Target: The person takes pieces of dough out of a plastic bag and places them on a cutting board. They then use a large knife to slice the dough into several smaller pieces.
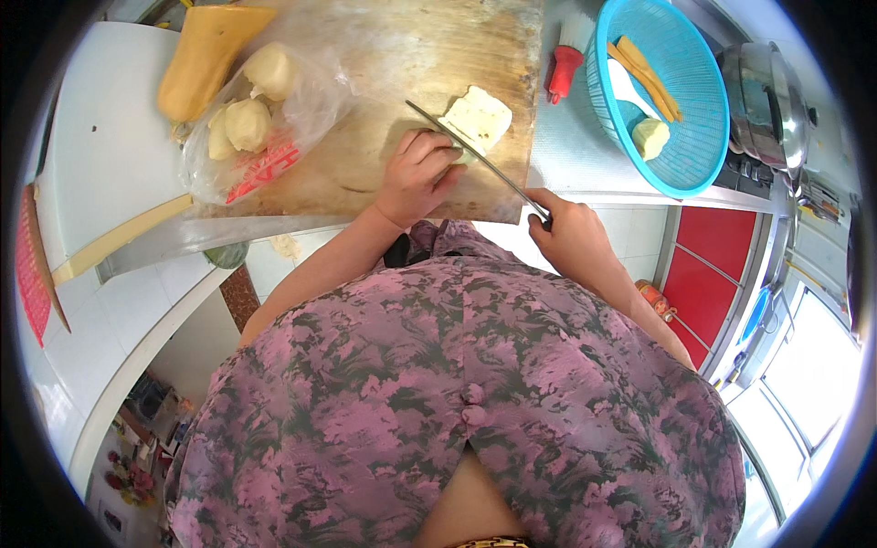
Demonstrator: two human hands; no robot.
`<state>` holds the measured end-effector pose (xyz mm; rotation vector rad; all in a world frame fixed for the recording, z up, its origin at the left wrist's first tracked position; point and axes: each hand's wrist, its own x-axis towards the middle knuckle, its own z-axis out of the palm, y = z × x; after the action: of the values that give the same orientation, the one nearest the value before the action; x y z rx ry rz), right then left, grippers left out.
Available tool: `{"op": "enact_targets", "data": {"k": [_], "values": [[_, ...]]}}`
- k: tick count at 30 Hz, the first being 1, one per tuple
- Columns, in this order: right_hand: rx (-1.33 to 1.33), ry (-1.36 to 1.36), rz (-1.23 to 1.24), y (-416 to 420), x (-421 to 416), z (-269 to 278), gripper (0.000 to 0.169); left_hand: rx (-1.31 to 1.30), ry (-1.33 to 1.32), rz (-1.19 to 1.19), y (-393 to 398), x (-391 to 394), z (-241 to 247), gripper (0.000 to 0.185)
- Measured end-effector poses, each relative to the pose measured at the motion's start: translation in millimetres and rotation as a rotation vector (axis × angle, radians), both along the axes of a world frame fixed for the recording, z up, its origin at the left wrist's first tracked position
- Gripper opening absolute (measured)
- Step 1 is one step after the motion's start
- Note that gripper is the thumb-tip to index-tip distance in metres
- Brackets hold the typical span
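My right hand (572,229) grips the handle of a kitchen knife (490,161), whose blade is seen nearly edge-on and slants up to the left. My left hand (423,168) rests on the wooden cutting board (370,41) with its fingers curled close to the blade. Those fingers hold a pale vegetable piece, mostly hidden beneath them. Just beyond the blade lies a flat group of pale cut slices (479,116) on the board, close to its right side.
Left, a clear plastic bag (308,103) with red print holds several peeled pale vegetables (248,125), beside a butternut squash (199,68). Right are a red-handled brush (566,68), a blue plastic basket (692,164) containing a white spoon (627,89), and a metal pot (767,103).
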<state>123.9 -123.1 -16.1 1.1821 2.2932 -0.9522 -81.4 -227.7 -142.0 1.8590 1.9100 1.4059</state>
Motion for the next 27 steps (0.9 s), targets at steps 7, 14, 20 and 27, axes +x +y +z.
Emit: {"op": "enact_targets", "data": {"k": [7,14,20,27], "values": [[0.11,0.144,-0.002,-7,-38,-42,0.032,0.013,-0.028,-0.028,2,2,2,0.025],[-0.055,0.302,-0.121,12,-32,-45,0.03,-0.015,0.009,-0.032,2,0,0,0.029],[0.046,0.377,-0.126,4,-15,-14,0.032,0.018,0.026,0.093,-10,-1,5,0.035],[0.055,0.264,-0.058,-12,10,2,0.035,0.071,0.058,0.047,-2,-2,3,0.029]]}}
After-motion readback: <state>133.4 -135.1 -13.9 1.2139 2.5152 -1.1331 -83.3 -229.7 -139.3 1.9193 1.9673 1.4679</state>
